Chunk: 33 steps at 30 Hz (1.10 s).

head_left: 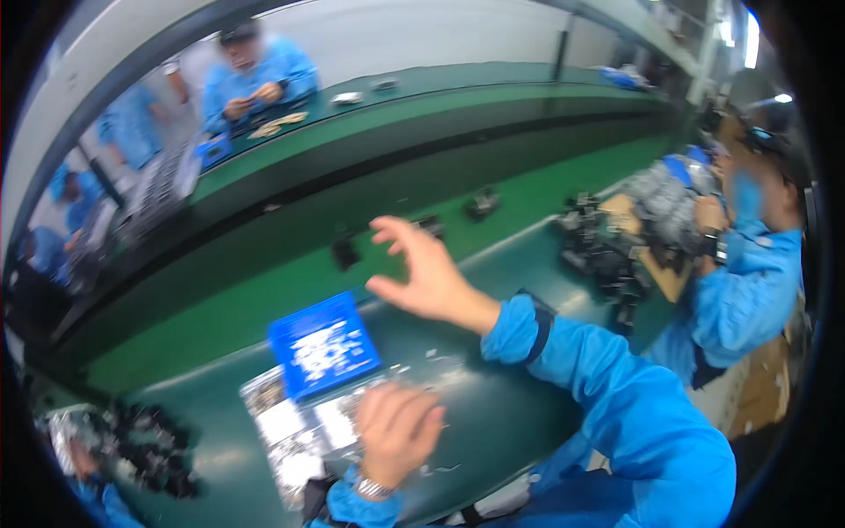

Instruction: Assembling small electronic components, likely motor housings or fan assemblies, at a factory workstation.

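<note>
My right hand reaches out over the green conveyor belt, thumb and fingers apart, holding nothing. Dark small parts lie on the belt near it: one black part left of the fingers, another black part just behind the hand. My left hand is low over the green bench, its fingers curled down and close together. Whatever may be under those fingertips is hidden. Beside it sits a blue tray with many small white pieces. Silvery plastic bags lie under and next to the tray.
Farther along the belt is another dark part. Black parts are heaped at the right, near a co-worker's arm. Another black pile is at lower left by a second person's hand. Someone works across the belt.
</note>
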Available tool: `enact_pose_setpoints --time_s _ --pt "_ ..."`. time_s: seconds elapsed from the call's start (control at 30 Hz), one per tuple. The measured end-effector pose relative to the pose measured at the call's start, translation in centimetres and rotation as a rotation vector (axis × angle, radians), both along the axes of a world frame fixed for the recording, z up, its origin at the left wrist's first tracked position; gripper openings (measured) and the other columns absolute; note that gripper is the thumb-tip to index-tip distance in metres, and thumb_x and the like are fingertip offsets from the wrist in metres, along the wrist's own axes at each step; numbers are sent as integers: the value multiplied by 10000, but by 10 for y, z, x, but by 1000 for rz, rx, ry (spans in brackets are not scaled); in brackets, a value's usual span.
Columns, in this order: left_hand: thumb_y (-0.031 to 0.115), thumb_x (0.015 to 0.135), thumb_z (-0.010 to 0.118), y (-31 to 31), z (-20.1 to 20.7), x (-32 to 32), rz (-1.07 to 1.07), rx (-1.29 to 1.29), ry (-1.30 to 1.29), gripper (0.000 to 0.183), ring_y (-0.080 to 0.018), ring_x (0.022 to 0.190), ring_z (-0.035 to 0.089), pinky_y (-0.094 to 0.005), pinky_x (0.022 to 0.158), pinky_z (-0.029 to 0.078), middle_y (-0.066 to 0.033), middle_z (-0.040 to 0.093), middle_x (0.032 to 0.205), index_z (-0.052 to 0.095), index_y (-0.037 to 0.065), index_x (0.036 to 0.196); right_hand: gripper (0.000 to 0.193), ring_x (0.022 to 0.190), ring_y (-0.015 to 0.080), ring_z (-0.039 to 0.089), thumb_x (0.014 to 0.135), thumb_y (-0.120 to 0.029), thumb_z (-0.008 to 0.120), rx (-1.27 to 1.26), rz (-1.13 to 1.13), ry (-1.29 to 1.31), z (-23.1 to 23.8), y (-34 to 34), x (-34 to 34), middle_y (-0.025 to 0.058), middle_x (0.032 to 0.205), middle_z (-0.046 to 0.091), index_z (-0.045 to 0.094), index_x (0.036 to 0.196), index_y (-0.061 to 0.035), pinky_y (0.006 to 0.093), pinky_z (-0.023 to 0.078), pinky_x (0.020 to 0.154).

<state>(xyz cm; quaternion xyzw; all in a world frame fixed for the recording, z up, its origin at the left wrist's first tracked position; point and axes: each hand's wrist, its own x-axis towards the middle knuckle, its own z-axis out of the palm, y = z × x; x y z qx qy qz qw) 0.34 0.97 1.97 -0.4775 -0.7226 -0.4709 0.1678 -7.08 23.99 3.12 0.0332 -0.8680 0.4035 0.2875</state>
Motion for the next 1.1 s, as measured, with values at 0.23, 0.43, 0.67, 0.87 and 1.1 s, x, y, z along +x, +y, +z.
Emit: enact_pose_setpoints --time_s 0.23,0.43,0.67,0.87,1.1 --pt "-13 801 779 2 6 -1 -5 4 -1 148 -339 825 639 -447 799 531 -116 702 878 740 26 938 571 1140 379 655 847 -299 860 600 -118 -107 61 106 124 156 1217 720 653 1332 -81 489 534 984" --pt "-46 786 770 8 4 -2 -38 -3 11 177 -337 807 632 -439 778 524 -112 701 859 726 22 943 355 1068 334 641 788 -374 891 864 -475 -665 43 193 189 96 1038 742 765 990 -110 459 514 929" --pt "4 733 824 4 -3 0 15 -16 9 186 -293 824 650 -408 737 529 -52 722 872 774 73 898 194 1013 305 605 789 -266 838 948 -499 -482 5 173 196 72 976 651 761 867 -105 443 504 882" --pt "-72 761 775 3 4 1 6 -55 -1 201 -335 796 644 -435 767 532 -112 725 849 733 20 935 170 996 242 582 781 -212 833 743 31 -339 40 57 193 26 1023 625 723 877 -126 402 460 835" --pt "-51 781 794 6 13 -2 1 -63 -25 195 -338 810 655 -424 756 536 -114 737 860 736 25 952 255 1046 218 567 818 -322 862 633 315 -324 27 9 184 -1 1074 643 716 874 -120 370 435 861"
